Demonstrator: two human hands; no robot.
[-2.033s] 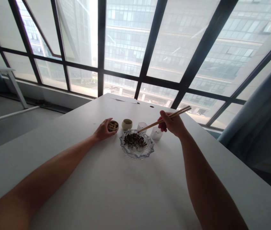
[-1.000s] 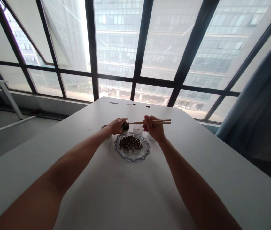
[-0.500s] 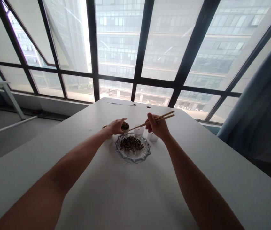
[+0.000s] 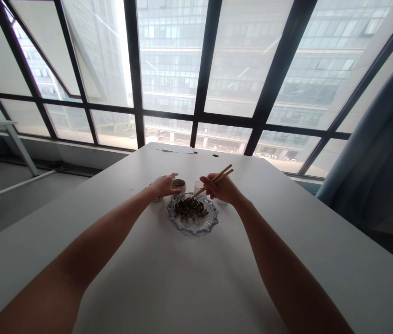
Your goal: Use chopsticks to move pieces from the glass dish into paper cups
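Note:
My right hand (image 4: 219, 187) is closed around a pair of wooden chopsticks (image 4: 225, 172), their tips down at the back edge of a pile of dark striped seeds (image 4: 191, 208), which look like sunflower seeds. The pile lies in a scalloped clear glass dish (image 4: 196, 229). Beside a small round cup (image 4: 180, 184) is my left hand (image 4: 163, 185), thumb and fingers apart at the cup's left side. The thumb overlaps the cup's front; whether it touches is unclear. The cup stands upright behind the dish.
Behind the dish stands a translucent white cup (image 4: 198, 186); another (image 4: 222, 202) is mostly hidden below my right hand. Part of a further container (image 4: 157, 198) shows under my left wrist. Papers (image 4: 172, 148) lie at the white table's far end, near two dark round holes.
The chopsticks have swung down and left, from above the small cup to the seeds. That cup has gone from tilted to upright, and my left hand has drawn slightly left.

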